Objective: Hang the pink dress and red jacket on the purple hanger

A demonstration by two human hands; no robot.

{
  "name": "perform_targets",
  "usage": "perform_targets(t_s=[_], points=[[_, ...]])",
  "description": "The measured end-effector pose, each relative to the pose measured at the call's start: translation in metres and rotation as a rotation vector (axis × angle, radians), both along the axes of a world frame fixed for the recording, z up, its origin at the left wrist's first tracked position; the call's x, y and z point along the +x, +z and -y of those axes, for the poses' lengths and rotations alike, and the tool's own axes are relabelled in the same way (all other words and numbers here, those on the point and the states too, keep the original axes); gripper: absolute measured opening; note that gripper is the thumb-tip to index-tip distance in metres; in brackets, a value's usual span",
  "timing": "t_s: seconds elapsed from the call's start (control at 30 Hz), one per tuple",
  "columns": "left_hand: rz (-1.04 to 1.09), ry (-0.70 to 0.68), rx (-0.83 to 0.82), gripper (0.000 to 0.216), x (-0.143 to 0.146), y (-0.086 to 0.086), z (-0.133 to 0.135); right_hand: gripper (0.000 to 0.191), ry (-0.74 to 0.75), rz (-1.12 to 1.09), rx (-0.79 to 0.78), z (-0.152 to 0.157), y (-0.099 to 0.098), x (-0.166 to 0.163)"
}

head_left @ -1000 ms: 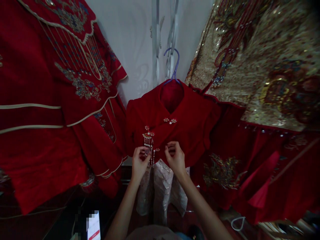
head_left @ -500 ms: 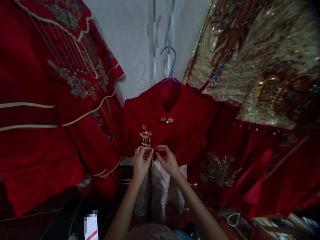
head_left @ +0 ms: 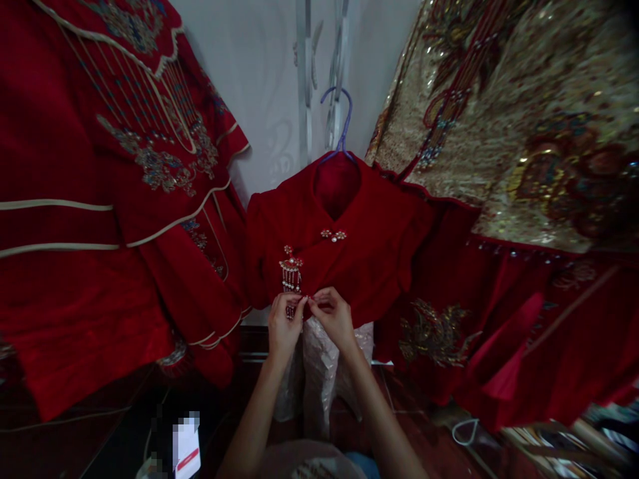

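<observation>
Head view looks down along two bare forearms that rise from the bottom edge and converge at the lower hem of a small red jacket (head_left: pixel 349 246), which hangs on a blue wire hanger (head_left: pixel 341 126) against a pale wall (head_left: pixel 269 86). Left hand (head_left: pixel 284 322) is raised with its back toward the camera, wrist straight, fingers curled together and pinched at the tips on the lower strands of a beaded tassel ornament (head_left: pixel 291 274) fixed to the jacket's front, left of centre. Right hand (head_left: pixel 332 318) comes in at a slant from the right, wrist bent slightly inward, its fingers drawn together and nipped on the jacket's hem edge just beside the tassel; the fingertips of the two hands nearly touch. A small jewelled clasp (head_left: pixel 333 235) sits higher on the jacket front, below the collar opening. Below the hem, between the forearms, hangs a pale, shiny skirt (head_left: pixel 324 372). An embroidered red robe (head_left: pixel 100 219) with cream piping fills the left side, and a gold sequinned garment (head_left: pixel 524 120) over red fabric fills the right side, both flanking the jacket closely.
</observation>
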State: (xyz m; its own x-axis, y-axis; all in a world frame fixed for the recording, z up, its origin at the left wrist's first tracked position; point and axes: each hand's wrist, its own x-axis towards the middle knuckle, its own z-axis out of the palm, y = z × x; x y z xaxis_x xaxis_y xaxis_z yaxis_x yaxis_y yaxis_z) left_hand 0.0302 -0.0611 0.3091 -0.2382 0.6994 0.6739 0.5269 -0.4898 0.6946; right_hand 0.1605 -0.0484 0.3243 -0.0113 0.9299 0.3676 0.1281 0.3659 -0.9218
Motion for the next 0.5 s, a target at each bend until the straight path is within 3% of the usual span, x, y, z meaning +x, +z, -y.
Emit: perform_targets(t_s=[0.17,0.27,0.37,0.5], points=[[0.039,-0.030,-0.092,0.011,0.007,-0.001,0.007,0.018,-0.002,-0.045,-0.037,0.008,0.002,0.003],[0.199,-0.143,-0.158,0.015,0.011,0.005,0.009,0.017,0.039,-0.107,-0.065,0.015,0.007,0.006],[0.364,-0.177,-0.156,0.021,0.013,0.021,0.005,0.018,0.189,-0.200,-0.117,0.026,0.019,0.016],[0.535,-0.050,-0.081,0.028,0.016,0.049,-0.012,0.018,0.431,-0.201,-0.144,0.045,0.039,0.033]])
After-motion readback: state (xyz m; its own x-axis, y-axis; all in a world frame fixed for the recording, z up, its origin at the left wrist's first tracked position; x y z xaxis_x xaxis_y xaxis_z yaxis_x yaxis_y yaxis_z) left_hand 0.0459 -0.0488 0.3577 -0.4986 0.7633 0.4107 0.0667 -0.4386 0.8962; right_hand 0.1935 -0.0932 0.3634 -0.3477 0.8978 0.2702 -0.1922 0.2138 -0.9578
